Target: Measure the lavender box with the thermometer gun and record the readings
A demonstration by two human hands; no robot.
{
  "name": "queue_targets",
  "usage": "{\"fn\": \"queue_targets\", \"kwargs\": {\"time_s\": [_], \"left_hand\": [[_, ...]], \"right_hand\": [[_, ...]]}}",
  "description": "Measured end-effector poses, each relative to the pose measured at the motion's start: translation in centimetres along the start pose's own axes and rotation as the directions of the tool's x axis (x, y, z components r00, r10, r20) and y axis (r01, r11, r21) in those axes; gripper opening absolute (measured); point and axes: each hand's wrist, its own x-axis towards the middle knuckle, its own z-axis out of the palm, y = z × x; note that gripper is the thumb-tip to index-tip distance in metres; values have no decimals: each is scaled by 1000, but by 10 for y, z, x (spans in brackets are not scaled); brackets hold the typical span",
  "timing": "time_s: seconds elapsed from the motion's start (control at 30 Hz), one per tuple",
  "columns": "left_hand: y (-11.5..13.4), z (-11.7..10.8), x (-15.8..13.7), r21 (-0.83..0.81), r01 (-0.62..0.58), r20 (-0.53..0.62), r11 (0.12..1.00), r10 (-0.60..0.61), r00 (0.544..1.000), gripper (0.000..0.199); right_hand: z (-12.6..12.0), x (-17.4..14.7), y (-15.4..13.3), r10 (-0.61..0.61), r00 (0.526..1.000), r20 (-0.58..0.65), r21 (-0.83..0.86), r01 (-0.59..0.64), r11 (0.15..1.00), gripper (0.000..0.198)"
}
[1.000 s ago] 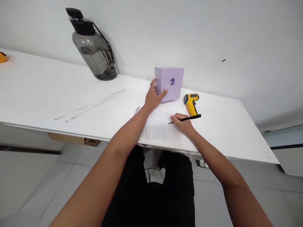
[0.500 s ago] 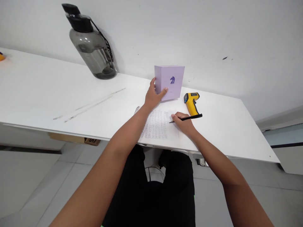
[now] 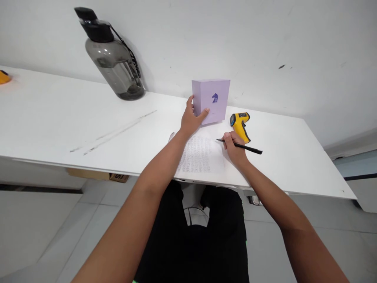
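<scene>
My left hand (image 3: 191,118) grips the lower left corner of a lilac box (image 3: 219,96) with a dark horse-head logo, thumb on its front face. The box stands tilted a little, near the wall. A black pen (image 3: 249,148) is pinched in my right hand (image 3: 235,148), its tip pointing left, close to the upper right of a paper sheet (image 3: 216,163) covered in rows of handwriting. Whether the tip touches the paper I cannot tell. My left forearm hides the sheet's left part. Just beyond my right hand lies a yellow and black infrared thermometer (image 3: 240,127).
A large grey see-through water bottle (image 3: 118,70) with a black lid stands at the back left by the wall. Part of an orange object (image 3: 4,77) shows at the far left of the white table (image 3: 44,118). Below the table edge is a cardboard box (image 3: 88,173).
My right hand has shifted up and right with the pen, which now slants down to the right. My left hand keeps its hold on the box. The view has turned slightly.
</scene>
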Motion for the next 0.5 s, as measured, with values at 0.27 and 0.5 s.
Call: {"fn": "queue_targets", "kwargs": {"time_s": [0.27,0.5], "left_hand": [[3,1,-2,-16,5,-2,1000,-5,1000,119],[10,-1,-5,22,-39,40,999,39,998,134]], "right_hand": [[15,22,1,208,978,-33,193,-198,961,83],[22,31,0,228,963,-145,121,-211,970,74]]}}
